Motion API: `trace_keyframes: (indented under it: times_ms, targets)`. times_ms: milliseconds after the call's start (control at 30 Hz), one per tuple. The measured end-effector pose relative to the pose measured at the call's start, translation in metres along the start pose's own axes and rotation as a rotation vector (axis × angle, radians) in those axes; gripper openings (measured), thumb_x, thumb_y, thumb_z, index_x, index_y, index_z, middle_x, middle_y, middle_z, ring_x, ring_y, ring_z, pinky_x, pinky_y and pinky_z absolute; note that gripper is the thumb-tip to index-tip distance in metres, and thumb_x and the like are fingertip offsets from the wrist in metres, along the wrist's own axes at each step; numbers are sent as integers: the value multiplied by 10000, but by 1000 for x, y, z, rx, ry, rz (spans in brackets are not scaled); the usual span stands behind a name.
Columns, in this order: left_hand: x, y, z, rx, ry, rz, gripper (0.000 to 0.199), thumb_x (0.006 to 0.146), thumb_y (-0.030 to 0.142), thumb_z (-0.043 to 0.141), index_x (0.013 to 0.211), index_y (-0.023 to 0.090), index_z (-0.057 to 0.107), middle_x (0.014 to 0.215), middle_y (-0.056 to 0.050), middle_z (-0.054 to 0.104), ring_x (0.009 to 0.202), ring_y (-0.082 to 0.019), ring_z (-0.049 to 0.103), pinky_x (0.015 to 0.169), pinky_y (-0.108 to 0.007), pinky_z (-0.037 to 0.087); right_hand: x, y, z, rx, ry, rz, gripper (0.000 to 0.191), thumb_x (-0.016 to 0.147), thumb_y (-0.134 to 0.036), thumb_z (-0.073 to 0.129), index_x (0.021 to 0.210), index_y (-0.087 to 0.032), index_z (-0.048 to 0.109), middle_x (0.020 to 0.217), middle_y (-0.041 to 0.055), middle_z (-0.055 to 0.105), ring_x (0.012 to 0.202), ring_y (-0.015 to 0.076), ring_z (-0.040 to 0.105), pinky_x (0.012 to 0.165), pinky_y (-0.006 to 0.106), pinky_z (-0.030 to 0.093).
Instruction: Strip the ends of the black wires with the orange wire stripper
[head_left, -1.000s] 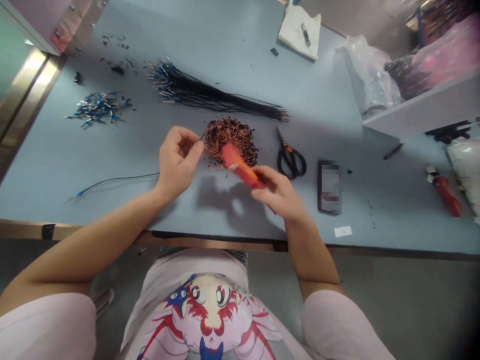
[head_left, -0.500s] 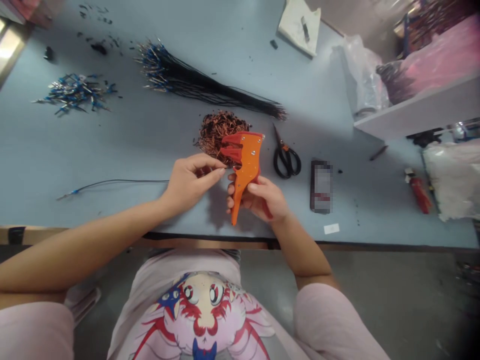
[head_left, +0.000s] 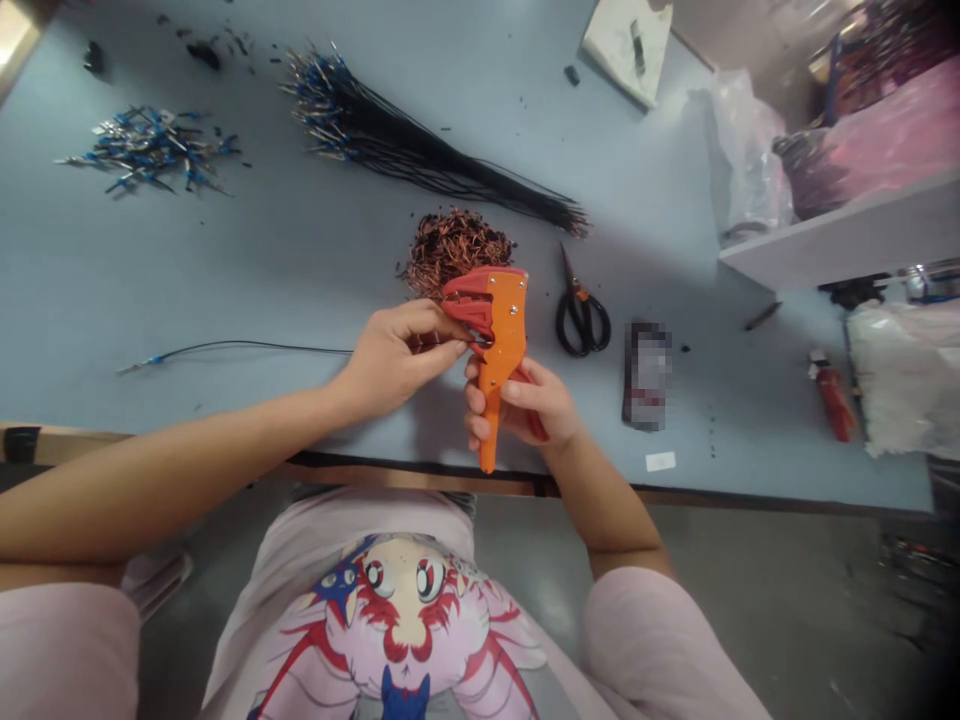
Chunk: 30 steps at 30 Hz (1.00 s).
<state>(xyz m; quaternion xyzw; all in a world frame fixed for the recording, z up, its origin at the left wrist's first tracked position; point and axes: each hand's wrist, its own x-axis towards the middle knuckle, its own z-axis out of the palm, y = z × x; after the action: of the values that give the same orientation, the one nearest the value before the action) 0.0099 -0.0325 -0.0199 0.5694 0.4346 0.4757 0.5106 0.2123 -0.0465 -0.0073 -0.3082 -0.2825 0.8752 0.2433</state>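
My right hand (head_left: 529,402) is wrapped round the handles of an orange and red wire stripper (head_left: 508,325), held upright over the table's front part. Between thumb and fingers, my left hand (head_left: 409,358) pinches a thin black wire (head_left: 259,345). The wire trails left along the table to a blue and metal connector (head_left: 154,360). Its other end is at the stripper, near the lower notch below the red jaws; the exact contact is hidden by my fingertips. Just behind the stripper lies a heap of copper and black wire scraps (head_left: 457,245).
A bundle of black wires (head_left: 435,160) with blue connectors stretches across the back. At left is a pile of loose connectors (head_left: 154,150). Black-handled scissors (head_left: 583,315) and a phone (head_left: 646,378) lie to the right. A white shelf (head_left: 840,220) juts in with bags on it.
The wire stripper has tilted more upright and shifted slightly right. My left hand has moved right with it, still pinching the wire. The whole view has shifted a little.
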Motion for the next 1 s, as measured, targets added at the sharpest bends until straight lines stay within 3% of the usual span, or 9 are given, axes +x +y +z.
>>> trace_keyframes:
  times_ms: [700,1000]
  targets:
    - [-3,-8,5,-145,-57,86,128,805,138,673,838,200,779,885,-24,765,768,-128,669,673,-215,514,1,6,0,-5,-95,11,371,867,-425,770,941,-183,498,635,-64,600,426,73,534,437,249,567]
    - [-2,-7,4,-111,-59,87,122,805,167,668,836,184,784,834,-17,736,633,-85,566,558,-197,428,3,7,-4,16,-146,4,360,895,-444,731,950,-186,486,645,-65,596,420,70,518,434,239,553]
